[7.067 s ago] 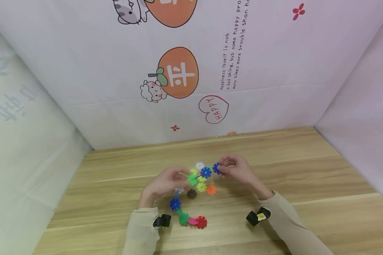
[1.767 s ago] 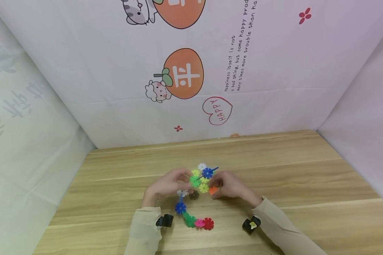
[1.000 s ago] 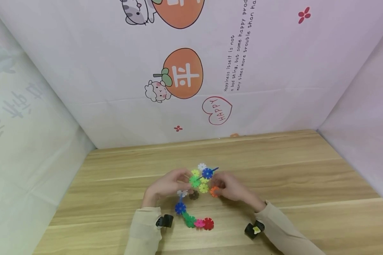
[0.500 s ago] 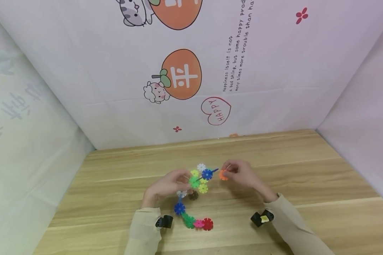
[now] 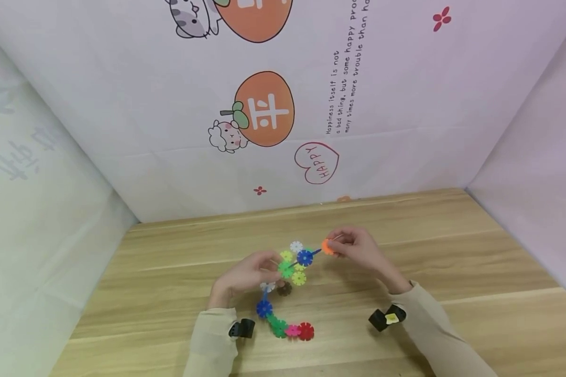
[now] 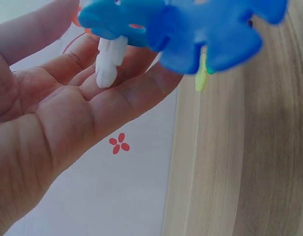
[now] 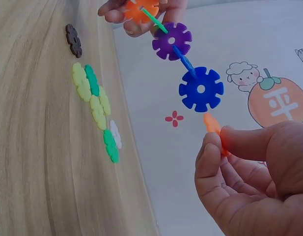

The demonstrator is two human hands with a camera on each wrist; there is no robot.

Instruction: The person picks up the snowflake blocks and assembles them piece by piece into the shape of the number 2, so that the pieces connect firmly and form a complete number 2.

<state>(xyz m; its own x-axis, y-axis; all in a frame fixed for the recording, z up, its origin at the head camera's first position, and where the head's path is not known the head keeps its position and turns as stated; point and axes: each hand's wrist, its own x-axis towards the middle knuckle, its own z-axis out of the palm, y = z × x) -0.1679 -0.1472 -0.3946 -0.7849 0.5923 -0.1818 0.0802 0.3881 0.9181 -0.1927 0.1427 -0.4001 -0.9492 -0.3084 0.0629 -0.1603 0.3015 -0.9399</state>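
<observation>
- I am pinching a notched orange plastic disc point(image 5: 328, 246) with my right hand point(image 5: 358, 251).
- My left hand point(image 5: 245, 273) is gripping the disc chain point(image 5: 298, 260).
- Loose discs point(image 5: 287, 329) are lying on the wooden table point(image 5: 453, 262).

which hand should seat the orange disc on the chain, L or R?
Right, most likely. The right hand already pinches the orange disc at the chain's free end, beside the blue disc. The left hand grips the other end of the chain, so it is busy steadying.
</observation>
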